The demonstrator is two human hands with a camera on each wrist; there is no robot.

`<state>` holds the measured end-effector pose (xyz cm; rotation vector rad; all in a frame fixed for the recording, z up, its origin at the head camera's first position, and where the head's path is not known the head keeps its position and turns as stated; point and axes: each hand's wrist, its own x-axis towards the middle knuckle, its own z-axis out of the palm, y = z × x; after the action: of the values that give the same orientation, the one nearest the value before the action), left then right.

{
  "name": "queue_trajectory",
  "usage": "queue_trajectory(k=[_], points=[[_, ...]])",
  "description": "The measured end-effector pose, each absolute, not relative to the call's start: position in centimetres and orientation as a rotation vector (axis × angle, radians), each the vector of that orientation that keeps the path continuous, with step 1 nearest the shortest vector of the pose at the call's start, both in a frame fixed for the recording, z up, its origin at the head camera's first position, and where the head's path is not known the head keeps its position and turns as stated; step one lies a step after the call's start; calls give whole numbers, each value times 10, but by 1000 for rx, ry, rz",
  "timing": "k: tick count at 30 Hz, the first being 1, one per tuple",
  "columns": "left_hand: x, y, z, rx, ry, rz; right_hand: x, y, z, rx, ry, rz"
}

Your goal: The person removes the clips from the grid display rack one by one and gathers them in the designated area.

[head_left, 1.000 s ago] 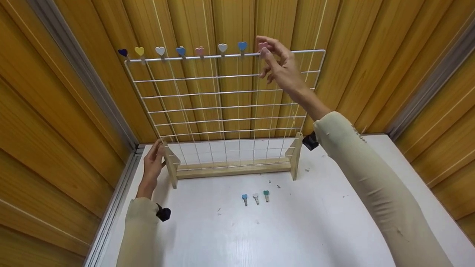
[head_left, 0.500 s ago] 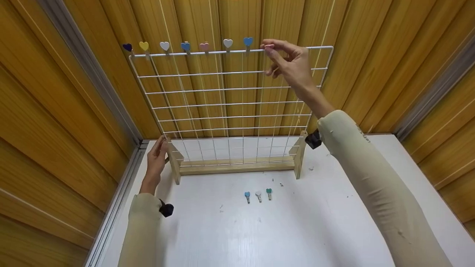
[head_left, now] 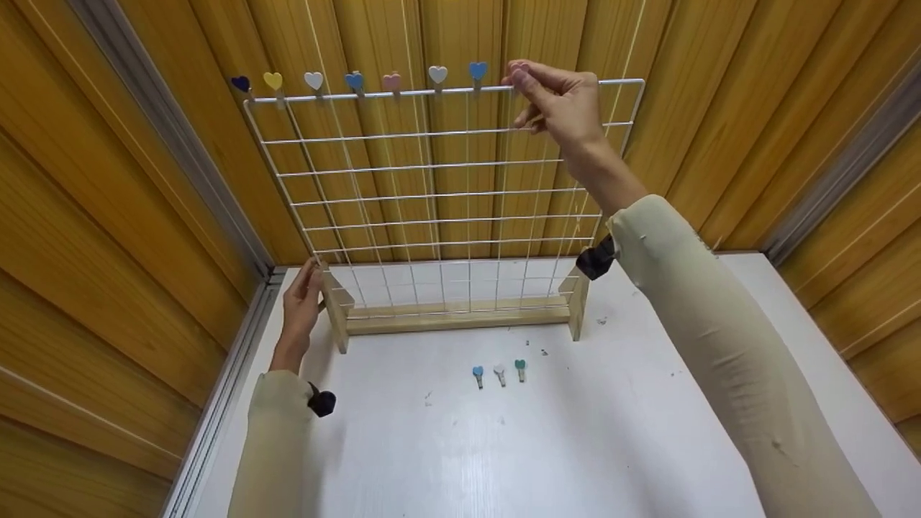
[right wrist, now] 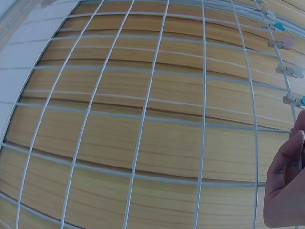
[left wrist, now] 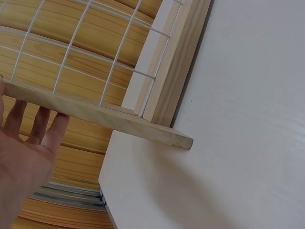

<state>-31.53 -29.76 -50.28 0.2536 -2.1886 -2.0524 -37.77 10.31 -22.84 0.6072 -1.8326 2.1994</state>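
Observation:
A white wire grid point(head_left: 424, 164) stands upright in a wooden stand point(head_left: 460, 320). My right hand point(head_left: 575, 108) pinches a small clothespin with a pink heart point(head_left: 519, 67) at the grid's top rail; the fingers mostly cover it. In the right wrist view the right hand point(right wrist: 286, 176) shows only at the right edge, its grip partly cut off. My left hand point(head_left: 301, 302) holds the stand's left side piece, fingertips against the wood point(left wrist: 95, 112) in the left wrist view. Several heart clothespins sit along the rail, the nearest a blue one point(head_left: 478, 71) just left of my right hand.
Three clothespins lie on the white table point(head_left: 432, 460) in front of the stand: a blue one point(head_left: 478, 376), a white one point(head_left: 500, 374) and a green one point(head_left: 520, 370). Wood-look panels point(head_left: 719, 129) rise behind and on both sides.
My right hand stays at the top rail, and the pink heart has turned from tilted flat to facing forward again. The left hand keeps its place on the stand. The view shifts slightly.

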Motion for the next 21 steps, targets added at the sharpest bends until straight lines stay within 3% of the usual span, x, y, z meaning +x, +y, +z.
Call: queue_trajectory(k=[21], points=[[-312,-294,-507,198,-2151,-2024,-374,100,-221,434,-1750,2407]])
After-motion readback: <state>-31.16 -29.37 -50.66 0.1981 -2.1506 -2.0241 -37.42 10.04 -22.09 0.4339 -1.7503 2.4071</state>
